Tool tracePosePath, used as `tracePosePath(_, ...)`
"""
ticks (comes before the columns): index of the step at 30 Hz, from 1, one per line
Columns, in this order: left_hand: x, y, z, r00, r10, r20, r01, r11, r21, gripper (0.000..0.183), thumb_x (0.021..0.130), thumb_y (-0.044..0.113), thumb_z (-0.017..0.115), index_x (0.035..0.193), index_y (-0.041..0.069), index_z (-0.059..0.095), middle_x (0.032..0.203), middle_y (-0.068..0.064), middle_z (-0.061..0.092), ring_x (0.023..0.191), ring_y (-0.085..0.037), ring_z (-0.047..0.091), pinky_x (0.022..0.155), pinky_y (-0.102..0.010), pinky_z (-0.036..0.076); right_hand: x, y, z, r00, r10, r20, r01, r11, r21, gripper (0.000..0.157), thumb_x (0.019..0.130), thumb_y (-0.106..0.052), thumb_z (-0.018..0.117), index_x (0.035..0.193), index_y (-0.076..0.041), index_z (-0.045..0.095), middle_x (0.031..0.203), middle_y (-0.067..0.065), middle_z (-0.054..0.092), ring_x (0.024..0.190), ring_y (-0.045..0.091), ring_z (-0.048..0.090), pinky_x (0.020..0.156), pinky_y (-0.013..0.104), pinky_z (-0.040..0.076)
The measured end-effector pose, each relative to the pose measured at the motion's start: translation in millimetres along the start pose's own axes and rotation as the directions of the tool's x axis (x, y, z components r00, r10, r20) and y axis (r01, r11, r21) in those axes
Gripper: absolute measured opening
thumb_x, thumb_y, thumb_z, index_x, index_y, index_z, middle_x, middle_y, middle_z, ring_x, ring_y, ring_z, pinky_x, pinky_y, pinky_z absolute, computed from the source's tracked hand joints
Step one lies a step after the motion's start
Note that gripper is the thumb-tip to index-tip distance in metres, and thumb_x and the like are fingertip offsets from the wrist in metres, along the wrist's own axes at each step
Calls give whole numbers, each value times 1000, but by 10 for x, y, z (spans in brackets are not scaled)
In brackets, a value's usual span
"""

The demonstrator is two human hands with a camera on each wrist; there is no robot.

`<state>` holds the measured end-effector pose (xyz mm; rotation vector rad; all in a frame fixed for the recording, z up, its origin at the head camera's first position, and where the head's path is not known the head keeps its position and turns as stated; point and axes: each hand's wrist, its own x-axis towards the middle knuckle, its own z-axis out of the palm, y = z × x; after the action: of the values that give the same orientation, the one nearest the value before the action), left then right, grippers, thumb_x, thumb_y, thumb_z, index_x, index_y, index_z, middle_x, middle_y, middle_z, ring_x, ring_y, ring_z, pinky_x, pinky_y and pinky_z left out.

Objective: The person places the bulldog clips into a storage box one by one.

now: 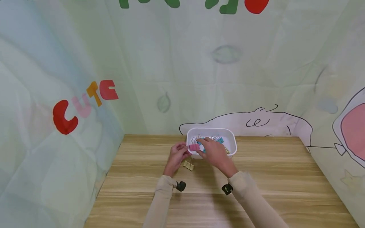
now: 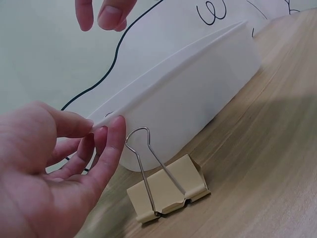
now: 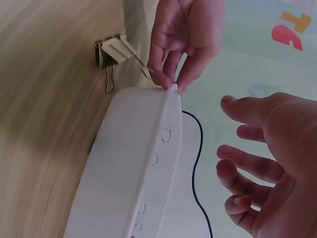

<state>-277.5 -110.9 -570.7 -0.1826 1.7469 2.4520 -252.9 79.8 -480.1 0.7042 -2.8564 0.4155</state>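
Note:
My left hand [image 1: 174,160] pinches the left front corner of a white plastic box [image 1: 234,144] by its rim, thumb on one side and fingers on the other, as the left wrist view shows. Over the box hovers my right hand [image 1: 215,154], its fingers loosely bent and holding nothing in the right wrist view. A pink binder clip [image 1: 194,147] sits inside at the left, with blue binder clips [image 1: 220,140] farther right, partly hidden by the right hand. Just in front of the box, beside my left hand, a gold binder clip [image 2: 166,191] rests on the table.
The box stands on a wood-grain table [image 1: 137,183] near its back edge. Behind it hangs a pale printed cloth [image 1: 188,63], which also runs along both sides. Another yellowish clip [image 1: 227,150] shows at the right inside the box.

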Motion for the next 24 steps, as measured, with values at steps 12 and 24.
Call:
tracePosePath(12, -8, 20, 3, 1000, -3, -11, 3, 1000, -7, 35, 105, -3, 54, 135, -17, 46, 114, -21, 55, 89, -19, 64, 85, -30, 64, -223, -129, 281, 998, -37, 52, 31, 993, 114, 34, 96, -33, 76, 122, -11, 72, 102, 7, 74, 85, 23, 70, 70, 39, 62)
tracePosePath(24, 10, -5, -6, 999, -29, -14, 29, 1000, 2, 35, 106, 0, 55, 137, -13, 48, 122, -24, 52, 100, -28, 64, 90, -32, 63, -332, -95, 678, 994, -28, 109, 13, 991, 135, 24, 93, -29, 79, 111, -14, 72, 94, 3, 72, 84, 20, 66, 68, 34, 58)
